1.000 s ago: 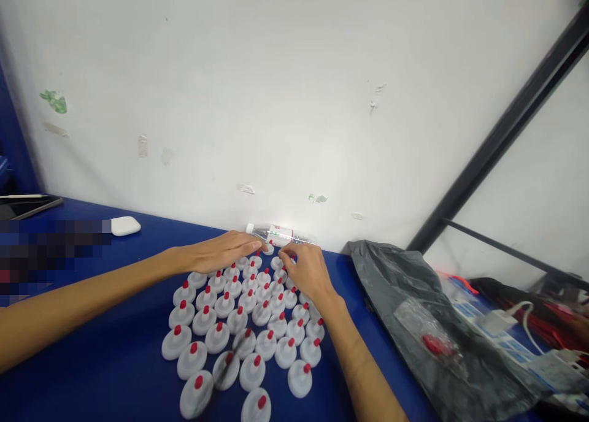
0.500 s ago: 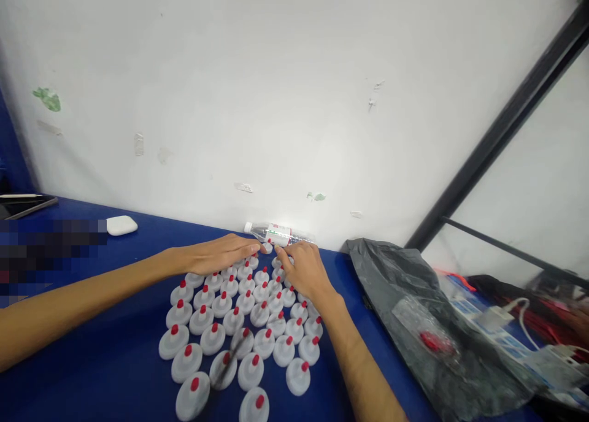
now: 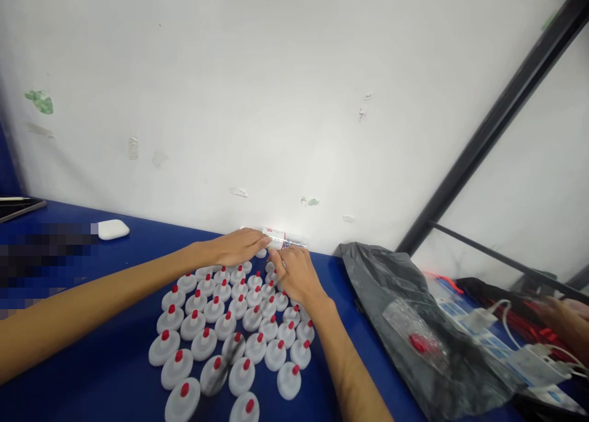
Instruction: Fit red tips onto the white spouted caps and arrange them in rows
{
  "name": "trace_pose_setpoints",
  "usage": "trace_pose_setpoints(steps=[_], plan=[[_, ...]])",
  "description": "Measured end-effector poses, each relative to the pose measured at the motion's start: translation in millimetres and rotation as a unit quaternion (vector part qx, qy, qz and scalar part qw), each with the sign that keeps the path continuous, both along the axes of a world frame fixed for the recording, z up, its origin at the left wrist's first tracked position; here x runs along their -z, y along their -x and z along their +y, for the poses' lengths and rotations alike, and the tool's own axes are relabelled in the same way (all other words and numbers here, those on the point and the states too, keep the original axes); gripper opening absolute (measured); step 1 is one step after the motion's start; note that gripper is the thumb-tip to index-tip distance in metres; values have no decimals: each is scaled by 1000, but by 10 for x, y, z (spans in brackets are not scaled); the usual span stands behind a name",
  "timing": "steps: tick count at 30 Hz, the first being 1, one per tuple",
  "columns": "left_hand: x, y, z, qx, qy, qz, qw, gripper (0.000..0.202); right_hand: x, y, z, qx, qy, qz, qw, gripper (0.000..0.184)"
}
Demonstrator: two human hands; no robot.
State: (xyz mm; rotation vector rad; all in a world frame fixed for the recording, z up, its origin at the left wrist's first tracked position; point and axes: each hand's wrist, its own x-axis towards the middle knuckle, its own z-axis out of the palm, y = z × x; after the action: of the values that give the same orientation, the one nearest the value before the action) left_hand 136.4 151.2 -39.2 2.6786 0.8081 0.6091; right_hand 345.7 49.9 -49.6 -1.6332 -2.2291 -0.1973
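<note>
Many translucent white round lids with red nozzle tips (image 3: 214, 310) stand in rough rows on the blue table (image 3: 115, 379). My left hand (image 3: 242, 246) reaches over the far rows, fingers stretched out and close together. Its fingertips are at the farthest lid (image 3: 261, 253), covering that lid's red tip. From the right, my right hand (image 3: 297, 273) lies over the far right lids, fingers apart and thumb toward the same lid. Whether either hand grips that lid is hidden. Just behind my hands a clear plastic bottle (image 3: 276, 237) lies on its side against the wall, partly covered.
To the right lies a grey plastic bag (image 3: 381, 293) with a clear packet of red pieces (image 3: 421, 342) on it. Farther right are chargers in a power strip (image 3: 529, 364) and another person's hand (image 3: 568, 324). A white case (image 3: 113, 229) sits at the left.
The view has shifted slightly, so the lids appear a little farther left. My left fingers have moved over the farthest lid's red tip, and my right hand has come closer to them.
</note>
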Motion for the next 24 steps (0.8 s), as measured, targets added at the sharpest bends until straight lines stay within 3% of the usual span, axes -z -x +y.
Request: trace_pose_setpoints(steps=[5, 15, 20, 24], plan=[[31, -154, 50, -5, 3, 26, 1000, 29, -16, -41, 3, 14, -2, 1, 1000, 23], [-49, 57, -135, 11, 112, -20, 993, 35, -48, -122, 3, 44, 1, 42, 998, 23], [-59, 81, -176, 16, 164, -36, 986, 35, 17, -209, 54, 41, 25, 75, 996, 24], [-64, 108, -167, 1, 165, -33, 986, 37, 105, -264, 102, 25, 53, 121, 991, 27]])
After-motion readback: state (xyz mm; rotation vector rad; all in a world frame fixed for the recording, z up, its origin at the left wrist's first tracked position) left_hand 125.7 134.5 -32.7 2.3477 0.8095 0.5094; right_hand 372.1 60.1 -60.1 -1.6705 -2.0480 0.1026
